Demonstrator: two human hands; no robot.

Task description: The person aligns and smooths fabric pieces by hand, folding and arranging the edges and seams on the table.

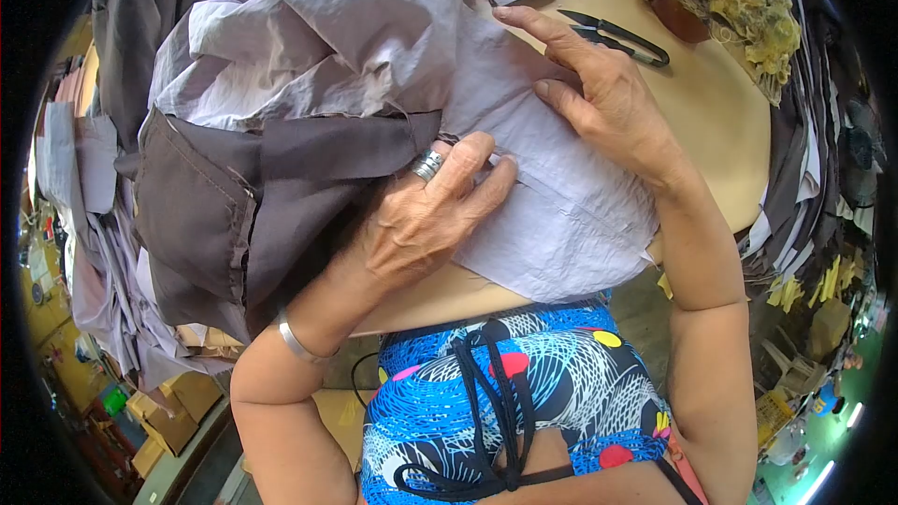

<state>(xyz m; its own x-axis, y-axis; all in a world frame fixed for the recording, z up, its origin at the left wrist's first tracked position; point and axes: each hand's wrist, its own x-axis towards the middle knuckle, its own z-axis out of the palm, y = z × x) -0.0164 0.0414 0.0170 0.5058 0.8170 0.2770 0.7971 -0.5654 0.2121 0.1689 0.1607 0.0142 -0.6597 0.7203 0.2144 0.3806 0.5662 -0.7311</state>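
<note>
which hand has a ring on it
The left hand, at the edge of the dark cloth: a silver-coloured ring circles one finger, while the right hand shows none.

left hand: fingertips partly hidden | pale cloth: top cut off

Beside dark fabric, left fingers rest on pale cloth, and right fingers spread over it near black snips.
</note>
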